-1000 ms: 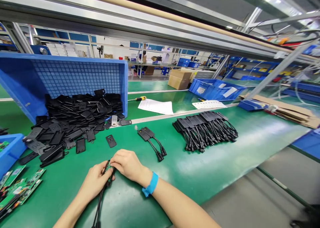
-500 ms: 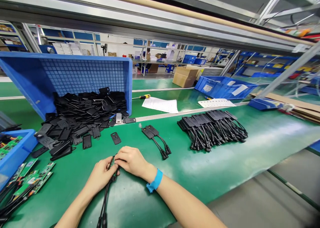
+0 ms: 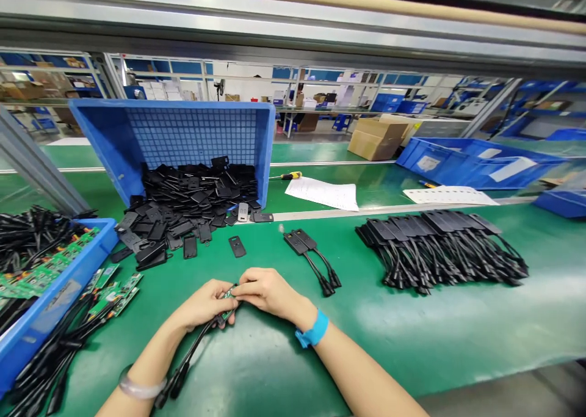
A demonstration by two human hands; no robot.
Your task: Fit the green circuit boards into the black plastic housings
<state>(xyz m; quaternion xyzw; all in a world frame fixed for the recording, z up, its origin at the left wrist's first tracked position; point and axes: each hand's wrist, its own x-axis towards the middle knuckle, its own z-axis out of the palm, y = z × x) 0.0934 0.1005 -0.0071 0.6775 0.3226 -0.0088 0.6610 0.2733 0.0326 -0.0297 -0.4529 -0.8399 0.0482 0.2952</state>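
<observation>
Just in front of me, my left hand (image 3: 208,304) is closed around a small green circuit board (image 3: 227,295), apparently in a black casing. Two black cables (image 3: 185,362) run from it down toward my left forearm. The fingertips of my right hand (image 3: 270,292) pinch the board's far end; they hide much of it. A loose black plastic cover (image 3: 237,246) lies just beyond my hands. To the right of it rest two cased units (image 3: 300,241) with short cables. More boards with cables (image 3: 110,301) lie left of my left hand.
A tipped blue crate (image 3: 265,136) spills black covers (image 3: 183,203) onto the green bench (image 3: 274,368). Another blue bin (image 3: 59,313) at left holds boards and cables. Rows of finished-looking cased units (image 3: 434,240) lie right. Behind are a screwdriver (image 3: 290,176), paper sheets (image 3: 323,193) and a carton (image 3: 378,137).
The view has swung left, so everything appears farther right and more of the left bin shows. My hands keep hold of the board; its cables now slant more toward my left forearm.
</observation>
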